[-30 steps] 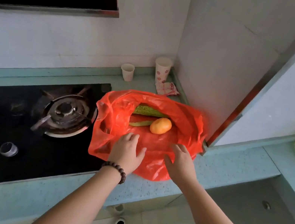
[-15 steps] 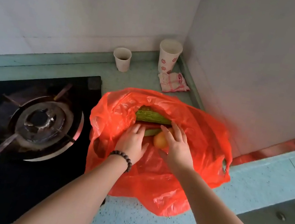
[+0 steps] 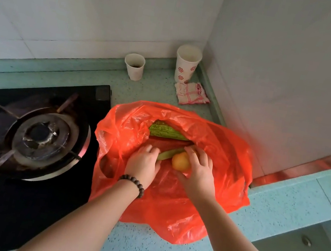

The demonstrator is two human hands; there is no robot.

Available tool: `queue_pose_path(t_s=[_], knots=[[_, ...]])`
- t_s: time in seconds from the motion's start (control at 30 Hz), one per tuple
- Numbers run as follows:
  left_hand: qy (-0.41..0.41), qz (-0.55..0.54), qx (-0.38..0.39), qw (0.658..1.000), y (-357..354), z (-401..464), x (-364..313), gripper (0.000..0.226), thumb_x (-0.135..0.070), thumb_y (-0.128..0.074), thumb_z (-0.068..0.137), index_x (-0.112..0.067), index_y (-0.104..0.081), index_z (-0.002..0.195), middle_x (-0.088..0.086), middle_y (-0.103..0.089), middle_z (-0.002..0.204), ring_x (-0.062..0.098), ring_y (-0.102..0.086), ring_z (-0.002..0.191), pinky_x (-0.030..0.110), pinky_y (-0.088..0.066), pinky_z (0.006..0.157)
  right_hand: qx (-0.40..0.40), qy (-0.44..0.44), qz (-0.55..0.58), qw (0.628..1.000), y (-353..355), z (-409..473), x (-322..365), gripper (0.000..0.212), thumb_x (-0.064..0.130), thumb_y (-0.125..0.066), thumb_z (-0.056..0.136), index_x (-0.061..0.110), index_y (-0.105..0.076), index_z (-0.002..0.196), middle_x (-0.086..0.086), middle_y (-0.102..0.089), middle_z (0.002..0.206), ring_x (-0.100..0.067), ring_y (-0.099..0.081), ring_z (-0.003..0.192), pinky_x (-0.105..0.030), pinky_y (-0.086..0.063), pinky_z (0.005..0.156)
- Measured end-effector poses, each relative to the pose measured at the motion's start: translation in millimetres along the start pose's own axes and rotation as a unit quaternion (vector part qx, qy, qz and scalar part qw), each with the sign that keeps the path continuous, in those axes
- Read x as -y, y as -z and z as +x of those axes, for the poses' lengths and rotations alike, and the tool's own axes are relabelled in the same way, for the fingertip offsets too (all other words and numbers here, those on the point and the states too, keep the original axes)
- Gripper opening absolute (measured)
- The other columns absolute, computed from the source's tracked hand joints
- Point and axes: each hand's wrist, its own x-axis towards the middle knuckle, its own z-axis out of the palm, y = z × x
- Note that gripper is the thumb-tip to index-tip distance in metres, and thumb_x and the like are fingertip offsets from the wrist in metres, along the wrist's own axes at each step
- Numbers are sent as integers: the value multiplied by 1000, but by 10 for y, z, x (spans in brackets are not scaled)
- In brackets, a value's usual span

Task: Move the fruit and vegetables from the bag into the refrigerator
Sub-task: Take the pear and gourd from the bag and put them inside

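Note:
An orange-red plastic bag (image 3: 168, 203) lies open on the teal counter (image 3: 277, 211) beside the stove. Inside it are a ridged green bitter gourd (image 3: 165, 132), a slim green vegetable (image 3: 169, 154) and a round orange fruit (image 3: 180, 161). My right hand (image 3: 199, 173) is inside the bag's mouth, with its fingers over the orange fruit and its thumb below it. My left hand (image 3: 143, 163), with a bead bracelet on the wrist, has its fingers curled at the near end of the slim green vegetable. The refrigerator is out of view.
A black gas stove (image 3: 36, 138) with a burner takes up the left. Two paper cups (image 3: 134, 66) (image 3: 187, 63) and a folded cloth (image 3: 191, 93) sit in the back corner. A white wall panel rises on the right.
Both hands reached from the bag's near edge into its mouth. My right hand closed round the orange fruit and my left hand's fingers curled at the slim green vegetable. The view tilted closer.

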Motion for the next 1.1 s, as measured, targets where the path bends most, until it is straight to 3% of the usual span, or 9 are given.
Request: queue_pose_path(t_s=[0.33, 0.63, 0.97, 1.1], knots=[[9, -49, -100, 994, 411, -497, -368, 17, -26, -64, 82, -13, -65, 92, 2, -60, 83, 22, -59, 69, 27, -39, 53, -22, 13, 25, 999, 451, -408, 118, 72, 44, -69, 77, 33, -34, 139, 3, -32, 144, -20, -28, 131, -38, -40, 101], [37, -61, -199, 977, 631, -1316, -609, 14, -23, -65, 82, -12, -64, 91, -1, -60, 81, 13, -53, 59, 24, -41, 46, -60, 75, 66, 993, 782, -946, 140, 71, 38, -73, 75, 28, -40, 137, -2, -39, 140, -27, -37, 125, -37, -42, 96], [110, -52, -278, 953, 707, -2517, -734, 11, -18, -67, 80, -13, -62, 89, -2, -57, 77, 16, -52, 59, 25, -39, 46, -16, 135, 129, 982, 795, -1729, 250, 70, 34, -75, 74, 24, -42, 136, -2, -40, 138, -25, -37, 122, -35, -41, 96], [148, -46, -295, 943, 696, -2985, -665, 11, -17, -66, 81, -12, -62, 89, -2, -55, 75, 14, -49, 56, 20, -30, 44, 6, 161, 143, 977, 716, -2015, 384, 68, 33, -74, 75, 22, -43, 134, -3, -41, 136, -25, -39, 120, -33, -40, 95]])
